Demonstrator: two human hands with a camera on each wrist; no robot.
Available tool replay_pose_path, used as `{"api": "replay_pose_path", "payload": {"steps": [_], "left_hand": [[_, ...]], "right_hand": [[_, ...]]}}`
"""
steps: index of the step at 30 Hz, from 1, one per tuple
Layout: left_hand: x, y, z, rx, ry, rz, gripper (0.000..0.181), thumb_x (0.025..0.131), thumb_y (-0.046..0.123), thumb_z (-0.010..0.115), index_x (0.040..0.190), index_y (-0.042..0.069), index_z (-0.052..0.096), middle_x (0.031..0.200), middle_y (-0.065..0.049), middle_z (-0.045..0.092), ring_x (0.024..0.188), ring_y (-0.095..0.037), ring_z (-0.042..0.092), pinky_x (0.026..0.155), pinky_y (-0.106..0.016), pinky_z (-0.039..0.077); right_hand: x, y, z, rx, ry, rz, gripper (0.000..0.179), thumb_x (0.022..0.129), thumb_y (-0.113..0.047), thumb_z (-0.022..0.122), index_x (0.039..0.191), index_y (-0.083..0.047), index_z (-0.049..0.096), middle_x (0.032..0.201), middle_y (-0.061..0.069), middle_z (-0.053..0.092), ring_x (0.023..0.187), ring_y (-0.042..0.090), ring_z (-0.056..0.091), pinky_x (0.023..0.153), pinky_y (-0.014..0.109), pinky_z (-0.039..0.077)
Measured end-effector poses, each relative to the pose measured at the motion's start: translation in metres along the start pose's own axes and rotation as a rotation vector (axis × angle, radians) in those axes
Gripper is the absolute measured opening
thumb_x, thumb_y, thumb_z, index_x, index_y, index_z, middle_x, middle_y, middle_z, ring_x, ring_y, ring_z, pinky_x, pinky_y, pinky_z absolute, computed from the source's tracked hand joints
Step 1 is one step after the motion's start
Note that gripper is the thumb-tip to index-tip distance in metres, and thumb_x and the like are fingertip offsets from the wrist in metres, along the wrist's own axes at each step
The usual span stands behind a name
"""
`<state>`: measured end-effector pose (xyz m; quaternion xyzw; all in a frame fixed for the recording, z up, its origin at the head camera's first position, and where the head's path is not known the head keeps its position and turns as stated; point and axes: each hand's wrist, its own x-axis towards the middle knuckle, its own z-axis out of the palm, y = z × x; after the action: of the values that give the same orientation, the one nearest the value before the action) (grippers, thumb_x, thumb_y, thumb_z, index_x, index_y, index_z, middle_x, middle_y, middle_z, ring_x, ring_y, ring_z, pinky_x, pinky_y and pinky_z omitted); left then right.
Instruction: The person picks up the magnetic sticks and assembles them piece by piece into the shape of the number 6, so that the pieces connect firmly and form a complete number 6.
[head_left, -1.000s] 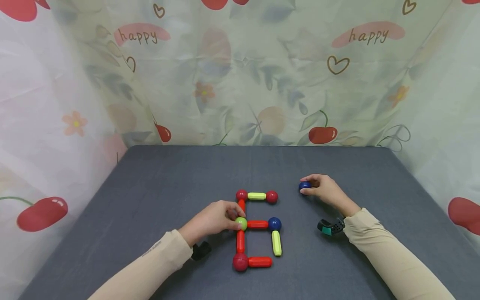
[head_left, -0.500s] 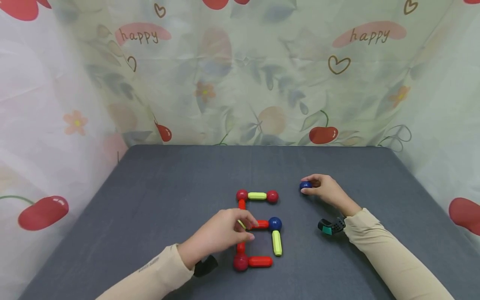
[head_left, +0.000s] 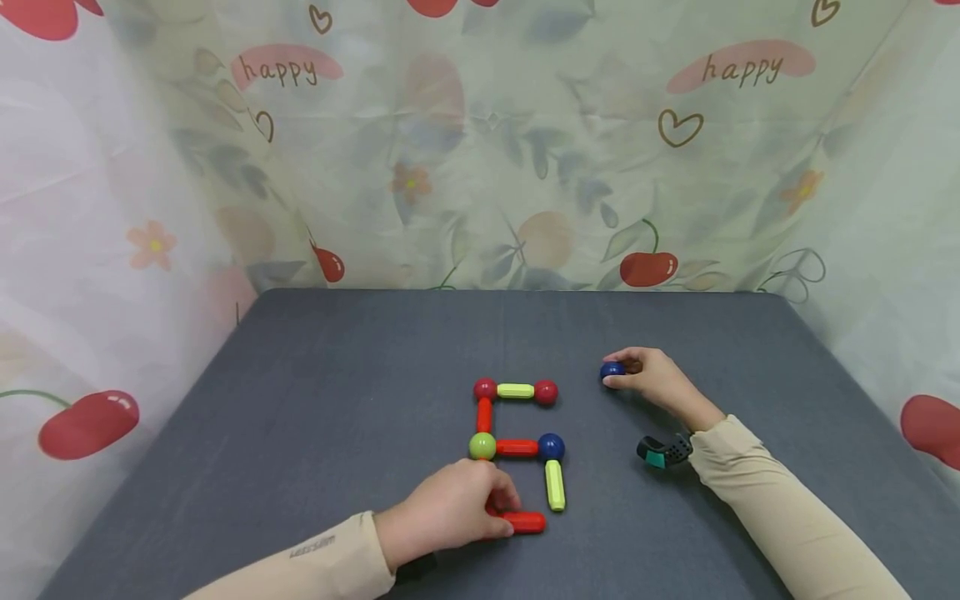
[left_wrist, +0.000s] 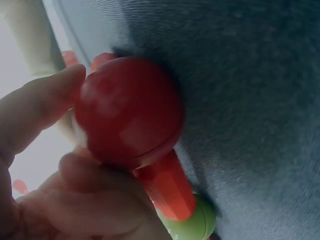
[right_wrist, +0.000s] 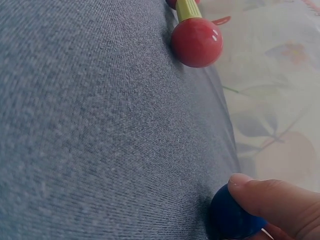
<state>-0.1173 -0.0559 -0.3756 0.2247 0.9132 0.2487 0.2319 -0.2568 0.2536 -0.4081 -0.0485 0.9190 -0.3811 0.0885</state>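
Observation:
My left hand [head_left: 453, 504] is at the near left corner of a figure of rods and balls, fingers and thumb pinching a red ball [left_wrist: 132, 110]. That hand hides most of the ball in the head view; a red rod [head_left: 525, 522] sticks out to its right. Above the hand lies a light green ball [head_left: 482, 446], joined by another red rod [head_left: 517, 448] to a blue ball [head_left: 551, 447]. A yellow-green rod [head_left: 555, 486] hangs off that blue ball, its near end apart from the lower red rod. Farther right, my right hand [head_left: 652, 379] pinches a separate dark blue ball [right_wrist: 230, 215] on the table.
At the figure's far end, a red ball [head_left: 485, 389], a yellow-green rod [head_left: 515, 391] and a second red ball [head_left: 546, 392] form a row. Dark grey cloth covers the table [head_left: 360, 350]. A printed curtain [head_left: 480, 167] rises behind it.
My left hand has let go of the light green ball and come nearer, down to the red ball at the near left corner. The right hand stays in place with its blue ball.

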Motion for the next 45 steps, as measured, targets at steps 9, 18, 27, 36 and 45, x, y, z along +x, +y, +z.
{"api": "replay_pose_path", "payload": {"steps": [9,18,27,36,45], "left_hand": [[0.005,-0.002,0.004,0.055,-0.016,-0.013,0.014,0.077,0.024,0.082,0.088,0.024,0.072,0.069,0.012,0.057,0.060,-0.006,0.050,0.057,-0.022,0.043],[0.005,-0.003,0.004,0.047,-0.015,-0.005,0.013,0.078,0.024,0.082,0.087,0.024,0.072,0.067,0.010,0.056,0.059,-0.006,0.048,0.056,-0.022,0.042],[0.004,-0.004,0.003,0.032,-0.023,0.005,0.013,0.079,0.024,0.081,0.088,0.024,0.071,0.068,0.010,0.056,0.060,-0.006,0.048,0.057,-0.022,0.042],[0.005,-0.004,0.004,0.022,-0.032,-0.015,0.014,0.078,0.024,0.081,0.087,0.025,0.071,0.068,0.009,0.056,0.060,-0.007,0.049,0.056,-0.022,0.042],[0.006,-0.004,0.004,0.030,-0.040,-0.024,0.015,0.078,0.025,0.081,0.090,0.025,0.071,0.068,0.009,0.057,0.060,-0.007,0.049,0.056,-0.022,0.042]], "right_hand": [[0.000,-0.001,0.001,0.006,0.002,0.015,0.045,0.089,-0.025,0.071,0.127,-0.003,0.060,0.123,0.021,0.059,0.108,0.031,0.054,0.093,0.047,0.045],[-0.002,-0.001,0.002,0.041,0.023,0.026,0.045,0.090,-0.026,0.070,0.127,-0.003,0.060,0.127,0.021,0.057,0.109,0.031,0.054,0.094,0.046,0.044],[-0.013,-0.013,0.009,0.127,0.080,-0.004,0.049,0.091,-0.030,0.068,0.132,-0.005,0.057,0.133,0.020,0.054,0.115,0.032,0.057,0.095,0.046,0.047],[-0.048,-0.049,0.021,0.203,0.075,-0.142,0.049,0.090,-0.032,0.069,0.131,-0.008,0.057,0.129,0.015,0.058,0.111,0.029,0.060,0.093,0.044,0.051],[-0.093,-0.071,0.039,0.274,-0.090,-0.262,0.042,0.086,-0.025,0.074,0.121,-0.006,0.060,0.123,0.013,0.059,0.108,0.030,0.059,0.084,0.026,0.053]]}}
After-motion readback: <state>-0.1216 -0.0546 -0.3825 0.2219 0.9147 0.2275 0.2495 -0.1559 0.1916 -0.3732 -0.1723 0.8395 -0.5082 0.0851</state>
